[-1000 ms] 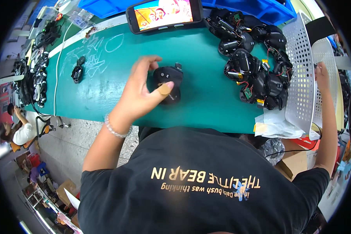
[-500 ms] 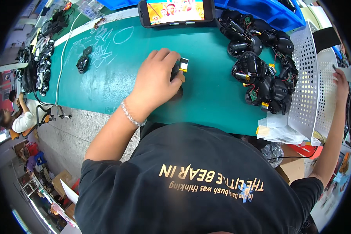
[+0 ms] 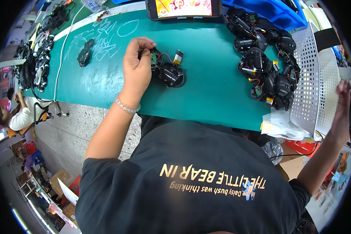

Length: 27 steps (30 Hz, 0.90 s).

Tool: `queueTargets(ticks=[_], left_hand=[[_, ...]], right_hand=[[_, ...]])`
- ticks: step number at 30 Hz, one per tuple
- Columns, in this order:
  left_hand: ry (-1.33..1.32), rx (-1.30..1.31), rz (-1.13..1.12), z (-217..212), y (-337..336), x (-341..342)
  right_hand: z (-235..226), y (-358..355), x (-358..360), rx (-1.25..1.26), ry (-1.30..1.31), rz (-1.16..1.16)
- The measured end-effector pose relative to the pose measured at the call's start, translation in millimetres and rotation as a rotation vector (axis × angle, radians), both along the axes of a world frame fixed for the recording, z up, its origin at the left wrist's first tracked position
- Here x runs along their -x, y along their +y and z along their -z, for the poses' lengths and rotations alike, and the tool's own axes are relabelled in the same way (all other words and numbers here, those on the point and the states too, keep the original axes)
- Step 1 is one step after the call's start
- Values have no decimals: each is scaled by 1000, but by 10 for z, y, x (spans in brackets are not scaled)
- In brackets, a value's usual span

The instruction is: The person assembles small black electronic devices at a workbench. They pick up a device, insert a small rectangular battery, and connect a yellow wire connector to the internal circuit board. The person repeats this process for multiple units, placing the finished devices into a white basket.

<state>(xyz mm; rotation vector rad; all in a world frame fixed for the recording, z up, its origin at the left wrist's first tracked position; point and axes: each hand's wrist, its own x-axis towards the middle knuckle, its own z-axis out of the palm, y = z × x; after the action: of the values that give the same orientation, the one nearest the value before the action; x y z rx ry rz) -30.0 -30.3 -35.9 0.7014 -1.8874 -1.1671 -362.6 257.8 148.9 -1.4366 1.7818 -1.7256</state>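
Here | black device (image 3: 171,75) right of left fingers (image 3: 145,59), edge pinched | right fingers (image 3: 343,87): grip unclear

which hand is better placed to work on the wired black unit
Likely the left hand: it is touching the black unit, while the right hand is well away, beside the perforated basket at far right.

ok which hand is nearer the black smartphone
Left. The left hand is on the near side of the black smartphone, left of it, holding the wired black casing; the right hand is far off to the right, by the white perforated basket.
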Motion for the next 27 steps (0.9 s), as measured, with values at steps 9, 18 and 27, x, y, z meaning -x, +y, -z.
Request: queueTargets(ticks=[9, 18, 27], left_hand=[[-543, 643, -56, -301, 222, 86], [-832, 406, 142, -453, -2, 274], [-494, 417, 226, -220, -73, 253]], right_hand=[[933, -458, -1155, -120, -337, -62], [1581, -876, -1579, -157, -585, -181], [1679, -930, -1598, -180, -646, -165]])
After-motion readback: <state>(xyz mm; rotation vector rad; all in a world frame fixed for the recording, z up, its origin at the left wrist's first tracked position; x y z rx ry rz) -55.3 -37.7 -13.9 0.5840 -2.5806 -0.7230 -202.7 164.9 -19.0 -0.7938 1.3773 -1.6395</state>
